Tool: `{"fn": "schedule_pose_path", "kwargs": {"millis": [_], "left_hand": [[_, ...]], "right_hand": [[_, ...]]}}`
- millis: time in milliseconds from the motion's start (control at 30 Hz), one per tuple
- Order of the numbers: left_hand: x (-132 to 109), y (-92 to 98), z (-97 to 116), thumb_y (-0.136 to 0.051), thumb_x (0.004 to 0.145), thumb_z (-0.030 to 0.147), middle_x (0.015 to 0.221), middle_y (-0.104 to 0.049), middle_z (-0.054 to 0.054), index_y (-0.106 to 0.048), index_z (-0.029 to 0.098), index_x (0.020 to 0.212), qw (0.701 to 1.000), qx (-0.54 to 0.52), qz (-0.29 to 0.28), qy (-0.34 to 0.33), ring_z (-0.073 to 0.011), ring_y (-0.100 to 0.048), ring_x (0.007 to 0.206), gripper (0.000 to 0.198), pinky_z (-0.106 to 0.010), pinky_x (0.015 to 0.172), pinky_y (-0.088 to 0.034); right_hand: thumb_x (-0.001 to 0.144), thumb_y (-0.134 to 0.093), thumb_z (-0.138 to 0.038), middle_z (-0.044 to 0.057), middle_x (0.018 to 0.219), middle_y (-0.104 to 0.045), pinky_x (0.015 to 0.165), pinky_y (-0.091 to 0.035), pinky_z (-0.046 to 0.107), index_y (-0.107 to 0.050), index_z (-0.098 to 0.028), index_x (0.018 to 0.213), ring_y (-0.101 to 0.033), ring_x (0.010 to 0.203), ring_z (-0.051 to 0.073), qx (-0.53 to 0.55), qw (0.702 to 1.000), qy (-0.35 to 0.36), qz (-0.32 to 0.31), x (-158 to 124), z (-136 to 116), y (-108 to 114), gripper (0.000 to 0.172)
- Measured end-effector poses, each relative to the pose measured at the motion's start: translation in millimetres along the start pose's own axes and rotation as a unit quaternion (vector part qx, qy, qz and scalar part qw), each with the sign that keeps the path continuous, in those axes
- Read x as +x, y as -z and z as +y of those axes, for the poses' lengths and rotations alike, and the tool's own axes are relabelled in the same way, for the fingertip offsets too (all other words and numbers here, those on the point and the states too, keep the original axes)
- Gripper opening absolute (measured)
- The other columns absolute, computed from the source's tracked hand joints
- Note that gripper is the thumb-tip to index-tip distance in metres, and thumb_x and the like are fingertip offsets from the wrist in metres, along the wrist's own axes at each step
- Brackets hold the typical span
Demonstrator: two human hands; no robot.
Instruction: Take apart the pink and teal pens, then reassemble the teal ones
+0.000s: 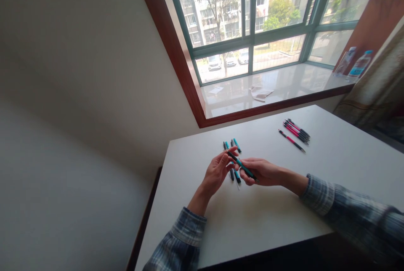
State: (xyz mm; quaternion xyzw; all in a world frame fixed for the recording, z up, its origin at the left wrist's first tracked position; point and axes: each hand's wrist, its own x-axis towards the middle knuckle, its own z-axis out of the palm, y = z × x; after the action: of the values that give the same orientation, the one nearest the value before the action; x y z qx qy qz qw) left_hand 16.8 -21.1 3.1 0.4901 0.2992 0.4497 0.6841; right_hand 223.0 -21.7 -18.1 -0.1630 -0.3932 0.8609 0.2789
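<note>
A teal-and-black pen [242, 166] lies slantwise between my hands above the white table. My left hand [217, 172] curls its fingertips around the pen's upper end, and my right hand [260, 172] pinches it nearer the lower tip. Beneath and just beyond my fingers lie several teal pens [236, 145], partly hidden by my hands. Farther right stands apart a bundle of pink-and-black pens [296, 131], with a single pink-and-black pen [292, 140] lying just in front of it. Neither hand touches those.
The white table [252, 224] has a dark edge on its left side. Beyond it is a window sill [268, 94] holding papers and two plastic bottles [360, 65]. A patterned curtain [375, 81] hangs at the right, and a plain wall fills the left.
</note>
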Motion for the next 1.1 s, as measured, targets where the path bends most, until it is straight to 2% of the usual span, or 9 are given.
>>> {"fn": "schedule_pose_path", "kwargs": {"millis": [100,200,333,467,533,733,867,967,1100], "left_hand": [[-2,-2.4,1,-0.070,0.092,0.052,0.113,-0.067,-0.013,-0.073,0.017,0.127,1.000,-0.014,-0.014,0.006,-0.0156,-0.062,0.082,0.050,-0.036,0.088,-0.053],[-3,-3.7,2,-0.071,0.092,0.051,0.106,-0.068,-0.011,-0.076,0.014,0.116,0.999,-0.019,-0.026,0.006,-0.0147,-0.063,0.077,0.045,-0.034,0.084,-0.052],[-2,-5.2,2,-0.069,0.092,0.053,0.087,-0.069,-0.008,-0.074,0.012,0.099,0.999,-0.015,-0.033,0.001,-0.0166,-0.066,0.070,0.042,-0.032,0.076,-0.052],[-2,-7.3,0,-0.065,0.093,0.057,0.070,-0.066,-0.004,-0.070,0.013,0.099,0.999,-0.014,-0.046,0.003,-0.0172,-0.066,0.057,0.045,-0.032,0.066,-0.052],[-1,-7.8,-2,-0.064,0.094,0.058,0.068,-0.066,-0.004,-0.069,0.013,0.100,0.999,-0.013,-0.051,0.001,-0.0176,-0.065,0.053,0.045,-0.033,0.064,-0.052],[-1,-8.8,-1,-0.069,0.089,0.062,0.077,-0.070,-0.007,-0.070,0.012,0.096,1.000,-0.006,-0.017,-0.012,-0.0161,-0.065,0.054,0.050,-0.033,0.062,-0.054],[-2,-14.8,2,-0.068,0.091,0.058,0.069,-0.066,-0.004,-0.070,0.013,0.095,0.999,0.018,-0.026,-0.021,-0.0174,-0.064,0.052,0.045,-0.030,0.055,-0.052],[-2,-18.4,1,-0.072,0.088,0.055,0.065,-0.064,-0.002,-0.071,0.013,0.091,0.999,0.040,0.004,-0.025,-0.0154,-0.061,0.049,0.042,-0.028,0.051,-0.048],[2,-16.5,0,-0.080,0.081,0.055,0.082,-0.072,-0.008,-0.076,0.013,0.093,0.997,0.021,0.072,-0.029,-0.0181,-0.067,0.072,0.044,-0.031,0.071,-0.055]], "right_hand": [[0.101,-0.063,-0.046,0.004,0.074,-0.065,0.062,-0.043,0.025,-0.067,-0.013,0.106,-0.054,0.059,0.012,0.004,1.000,0.002,-0.029,-1,0,0,0.033],[0.102,-0.061,-0.043,0.006,0.079,-0.068,0.062,-0.044,0.023,-0.067,-0.012,0.105,-0.058,0.062,0.012,0.006,0.998,0.001,-0.059,-1,2,2,0.032],[0.103,-0.061,-0.042,0.008,0.088,-0.071,0.057,-0.042,0.020,-0.069,-0.012,0.102,-0.059,0.063,0.010,-0.029,0.998,0.015,-0.044,1,3,4,0.032],[0.102,-0.062,-0.046,0.010,0.095,-0.073,0.063,-0.046,0.020,-0.072,-0.011,0.105,-0.061,0.066,0.009,-0.106,0.993,0.035,-0.030,1,2,3,0.036],[0.102,-0.062,-0.048,0.010,0.096,-0.074,0.066,-0.048,0.021,-0.073,-0.012,0.105,-0.063,0.069,0.010,-0.137,0.989,0.047,-0.023,1,2,2,0.038],[0.100,-0.063,-0.051,0.010,0.091,-0.073,0.070,-0.050,0.025,-0.075,-0.011,0.099,-0.066,0.073,0.014,-0.214,0.973,0.088,-0.004,1,2,0,0.042],[0.096,-0.068,-0.048,0.009,0.087,-0.073,0.073,-0.049,0.027,-0.075,-0.012,0.095,-0.066,0.075,0.016,-0.260,0.959,0.112,0.022,3,2,0,0.037],[0.092,-0.074,-0.046,0.007,0.083,-0.073,0.074,-0.048,0.028,-0.075,-0.013,0.091,-0.065,0.075,0.017,-0.295,0.947,0.122,0.046,5,4,1,0.034],[0.094,-0.070,-0.049,0.004,0.077,-0.068,0.064,-0.043,0.026,-0.070,-0.014,0.088,-0.060,0.068,0.015,-0.285,0.949,0.118,0.062,8,7,3,0.035]]}}
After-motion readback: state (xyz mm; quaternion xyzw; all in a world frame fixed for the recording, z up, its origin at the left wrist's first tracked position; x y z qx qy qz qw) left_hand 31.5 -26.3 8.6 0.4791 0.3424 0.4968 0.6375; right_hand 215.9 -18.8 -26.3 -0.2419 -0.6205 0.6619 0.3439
